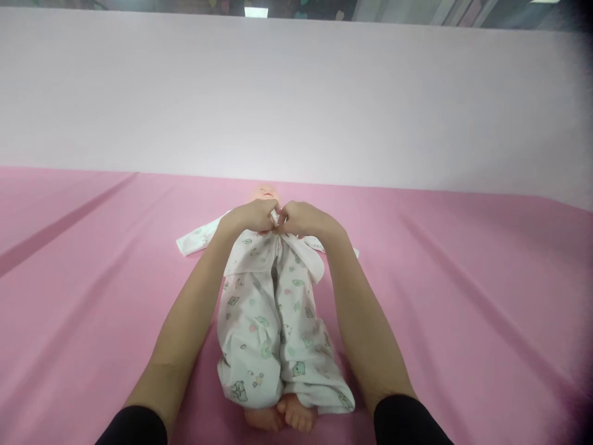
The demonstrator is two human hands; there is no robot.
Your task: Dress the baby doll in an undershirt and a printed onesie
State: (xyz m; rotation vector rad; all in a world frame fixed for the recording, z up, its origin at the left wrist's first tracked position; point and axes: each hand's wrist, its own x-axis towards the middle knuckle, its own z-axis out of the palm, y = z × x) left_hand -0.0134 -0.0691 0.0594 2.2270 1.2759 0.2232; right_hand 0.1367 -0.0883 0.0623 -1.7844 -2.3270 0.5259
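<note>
A baby doll (265,192) lies on its back, head at the far end and bare feet (296,413) towards me. It wears a white printed baby top (252,253) and matching printed trousers (257,321). Over its chest, my left hand (257,215) and my right hand (303,219) meet with fingertips pinched on the front of the top. The top's lower edges hang apart in two flaps below my hands. A sleeve (199,238) stretches out to the left; the right sleeve is partly behind my forearm. My fingers hide the exact spot they grip.
Beneath the doll is a pink padded surface (115,278) with long creases. A white wall or board (296,99) rises behind it. Above its top edge are a dark strip of room and a bright light (256,12).
</note>
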